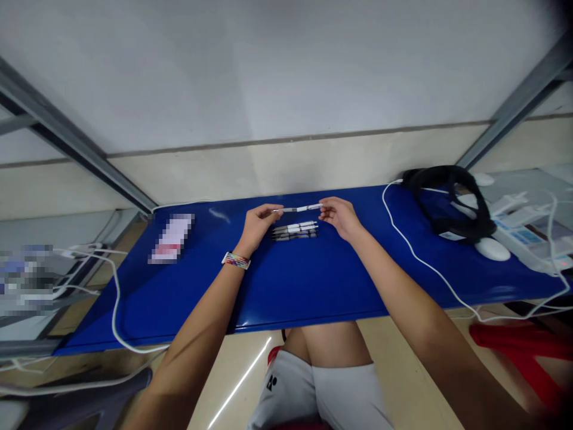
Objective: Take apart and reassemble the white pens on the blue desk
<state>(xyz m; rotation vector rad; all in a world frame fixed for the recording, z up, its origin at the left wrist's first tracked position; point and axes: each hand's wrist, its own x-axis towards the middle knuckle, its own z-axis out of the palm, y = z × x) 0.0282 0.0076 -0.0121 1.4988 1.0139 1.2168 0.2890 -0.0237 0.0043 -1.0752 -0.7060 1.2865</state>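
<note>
A slim white pen (301, 209) is held level between my two hands, just beyond a small group of pens. My left hand (259, 224) pinches its left end, which has a grey section and a pointed tip. My right hand (339, 216) has the right end between thumb and fingertips. Below it, several similar pens (295, 231) lie side by side on the blue tabletop (308, 275), their dark ends to the left. A multicoloured woven band (236, 260) circles my left wrist.
To the right sits a black headset (452, 203) with white parts and a white cable (414, 257) running over the table edge. A pixelated flat item (172, 239) lies at left. Grey metal posts (67, 131) flank the table, and a pale wall (277, 71) stands behind.
</note>
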